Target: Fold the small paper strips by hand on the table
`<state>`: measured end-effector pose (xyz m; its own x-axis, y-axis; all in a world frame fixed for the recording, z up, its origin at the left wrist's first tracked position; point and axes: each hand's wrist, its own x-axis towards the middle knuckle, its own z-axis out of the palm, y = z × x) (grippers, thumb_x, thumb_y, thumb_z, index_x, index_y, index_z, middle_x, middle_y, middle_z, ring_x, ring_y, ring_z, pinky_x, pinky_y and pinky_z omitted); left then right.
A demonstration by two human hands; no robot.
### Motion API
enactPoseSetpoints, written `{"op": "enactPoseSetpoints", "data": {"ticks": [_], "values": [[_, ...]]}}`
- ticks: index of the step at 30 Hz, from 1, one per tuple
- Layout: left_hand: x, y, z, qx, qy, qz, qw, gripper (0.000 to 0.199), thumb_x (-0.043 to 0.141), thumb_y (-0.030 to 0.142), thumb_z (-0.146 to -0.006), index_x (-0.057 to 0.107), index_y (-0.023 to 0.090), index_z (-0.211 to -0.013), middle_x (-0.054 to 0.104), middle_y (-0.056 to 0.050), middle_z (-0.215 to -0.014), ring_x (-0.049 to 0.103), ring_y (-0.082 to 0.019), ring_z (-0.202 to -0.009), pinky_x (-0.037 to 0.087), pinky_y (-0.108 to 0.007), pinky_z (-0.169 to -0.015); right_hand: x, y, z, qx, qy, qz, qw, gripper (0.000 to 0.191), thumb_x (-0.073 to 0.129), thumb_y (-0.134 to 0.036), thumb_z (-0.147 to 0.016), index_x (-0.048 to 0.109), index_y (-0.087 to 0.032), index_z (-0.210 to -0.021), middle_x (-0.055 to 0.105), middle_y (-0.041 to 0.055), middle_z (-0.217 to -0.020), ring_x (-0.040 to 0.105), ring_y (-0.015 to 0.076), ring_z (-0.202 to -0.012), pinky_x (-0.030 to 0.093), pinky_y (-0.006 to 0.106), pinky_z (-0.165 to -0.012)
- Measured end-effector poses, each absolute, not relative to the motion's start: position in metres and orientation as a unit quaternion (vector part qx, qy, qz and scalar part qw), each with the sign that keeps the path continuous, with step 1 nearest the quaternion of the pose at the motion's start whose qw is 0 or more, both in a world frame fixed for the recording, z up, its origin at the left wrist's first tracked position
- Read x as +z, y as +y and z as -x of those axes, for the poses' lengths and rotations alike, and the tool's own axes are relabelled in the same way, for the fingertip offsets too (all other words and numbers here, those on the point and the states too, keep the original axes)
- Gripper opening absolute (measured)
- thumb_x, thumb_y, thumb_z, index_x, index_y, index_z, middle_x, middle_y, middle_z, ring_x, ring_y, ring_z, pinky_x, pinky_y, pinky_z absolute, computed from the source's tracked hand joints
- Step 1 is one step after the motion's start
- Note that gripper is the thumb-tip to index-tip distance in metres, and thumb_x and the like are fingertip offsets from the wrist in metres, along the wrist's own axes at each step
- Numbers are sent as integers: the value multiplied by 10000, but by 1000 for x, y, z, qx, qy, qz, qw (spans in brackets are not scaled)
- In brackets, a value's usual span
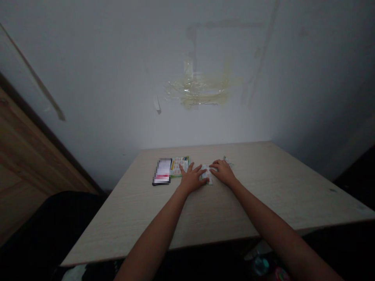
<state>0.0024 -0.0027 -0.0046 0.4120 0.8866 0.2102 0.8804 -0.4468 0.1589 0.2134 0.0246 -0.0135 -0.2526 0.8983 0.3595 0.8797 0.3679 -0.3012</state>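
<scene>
Okay, pale wall (117,78) fills the background, with shiny tape (202,91) stuck on it. Light wood tabletop (278,187) meets it at the back edge; side edges run outward toward the near edge, which passes under both forearms. Widest stretch of surface for moving: right of the right arm, out to the side edge. Left side is narrower.

Left hand (191,178) is palm down, fingers spread, thumb over the small sheet. Right hand (224,171) has bent fingers with tips at the sheet's upper right; too dim and small to tell whether it pinches anything.

Larger printed sheet (176,167) sits left, its right part under the left hand's outer fingers. Dark-edged rectangle (162,171), pixelated, lies just beside it. Small sheet (210,178) lies flat between the hands. Scrap (227,160) sits just behind the right hand.
</scene>
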Motion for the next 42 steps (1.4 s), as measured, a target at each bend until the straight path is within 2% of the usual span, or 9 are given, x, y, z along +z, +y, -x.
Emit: {"op": "enactPoseSetpoints", "data": {"ticks": [10,21,33,42], "values": [[-4,-3,-2,125,527,-841,12,542,432,693,-889,508,487,-1385,454,51,-1542,232,-402,-1481,-106,-849,-1031,-19,30,-214,37,-778,563,276,299,627,-395,-881,751,-260,-1117,669,78,-1163,565,252,-1130,398,444,-1054],[-3,-4,-2,135,530,-837,19,528,457,681,-889,528,478,-1371,465,50,-1534,239,-386,-1481,-159,-823,-1032,-18,27,-220,65,-796,534,277,330,672,-378,-848,739,-249,-1145,650,97,-1206,565,259,-1175,393,477,-1078],[-5,-4,0,137,528,-838,6,531,427,701,-889,518,496,-1371,467,51,-1532,246,-387,-1480,-138,-839,-1025,-12,21,-230,108,-828,507,214,503,731,-442,-796,685,-242,-1255,544,141,-1406,476,317,-1322,325,541,-1134],[0,-7,-1,113,536,-837,7,553,407,712,-886,484,511,-1395,447,57,-1546,224,-407,-1484,-98,-847,-1034,-16,20,-237,150,-832,496,196,630,785,-455,-730,644,-265,-1314,459,146,-1501,396,344,-1397,277,546,-1161]]}}
